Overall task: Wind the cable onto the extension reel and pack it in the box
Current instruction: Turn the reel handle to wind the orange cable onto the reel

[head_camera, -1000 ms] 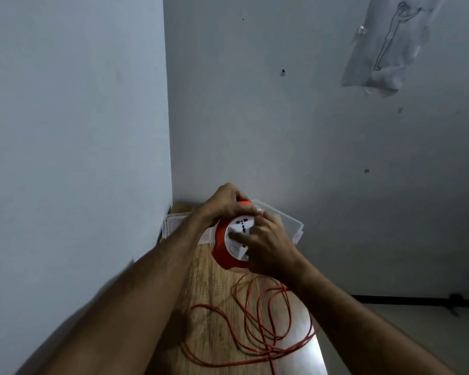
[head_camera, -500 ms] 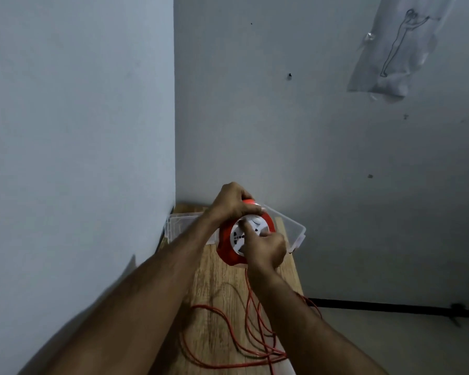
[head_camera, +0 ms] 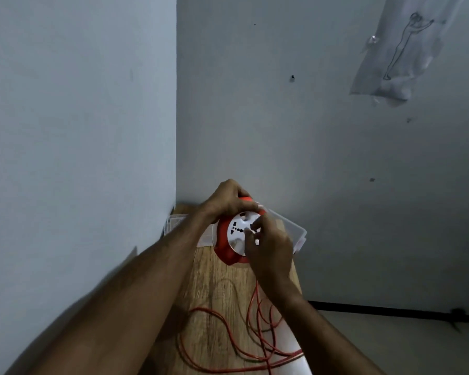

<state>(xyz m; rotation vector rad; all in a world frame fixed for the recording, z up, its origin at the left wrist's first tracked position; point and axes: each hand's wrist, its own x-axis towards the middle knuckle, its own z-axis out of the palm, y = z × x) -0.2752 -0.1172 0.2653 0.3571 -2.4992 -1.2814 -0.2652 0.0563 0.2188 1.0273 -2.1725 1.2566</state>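
Partly wound, the orange reel (head_camera: 224,246) is gripped by both hands, cable (head_camera: 228,331) trailing loose.

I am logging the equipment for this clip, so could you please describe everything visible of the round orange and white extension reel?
The round orange plastic extension reel has a white socket face with dark pin holes, tilted toward the camera. It is held above the wooden table, before the clear plastic box. The left hand grips its upper rim; the right hand has fingers on the white face. Thin orange cable hangs from it, lying in loose loops on the table.
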